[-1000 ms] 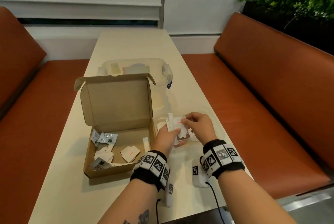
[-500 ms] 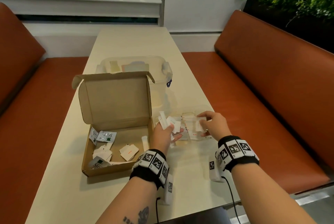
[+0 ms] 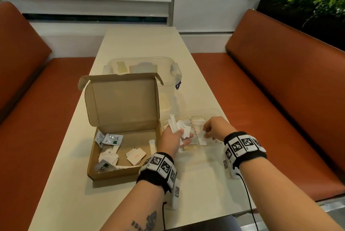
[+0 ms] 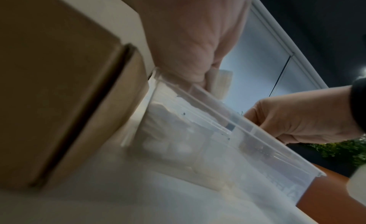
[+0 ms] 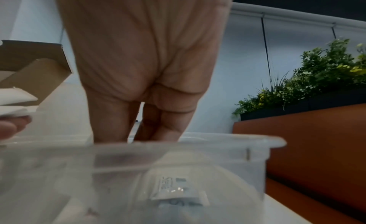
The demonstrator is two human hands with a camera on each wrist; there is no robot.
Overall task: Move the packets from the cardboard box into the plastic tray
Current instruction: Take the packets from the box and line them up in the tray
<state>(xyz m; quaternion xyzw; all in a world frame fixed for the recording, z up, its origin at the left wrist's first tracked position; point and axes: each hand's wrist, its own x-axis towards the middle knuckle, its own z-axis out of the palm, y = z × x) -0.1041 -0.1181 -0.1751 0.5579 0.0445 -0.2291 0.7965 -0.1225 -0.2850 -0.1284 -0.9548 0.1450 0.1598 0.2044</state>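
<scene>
left hand (image 3: pixel 172 137) gripping a bunch of small white paper packets (image 3: pixel 179 127) over clear plastic tray (image 3: pixel 214 113) | right hand (image 3: pixel 216 128) pinching one white packet (image 3: pixel 202 137) inside tray | open brown cardboard box (image 3: pixel 123 118) just left

Left hand (image 3: pixel 172 140) palm-up, fingers curled; right hand (image 3: pixel 216 128) knuckles-up, pinching.

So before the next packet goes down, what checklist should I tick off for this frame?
1. Left hand grips a bunch of white packets: ok.
2. Right hand sits over the clear plastic tray: ok.
3. Right hand pinches a packet: cannot tell, fingertips hidden.
4. Packets already lie in the tray: ok.
5. Cardboard box is emptied: not ok, sachets and white packets remain.
6. Box lid stands open for reaching in: ok.
</scene>
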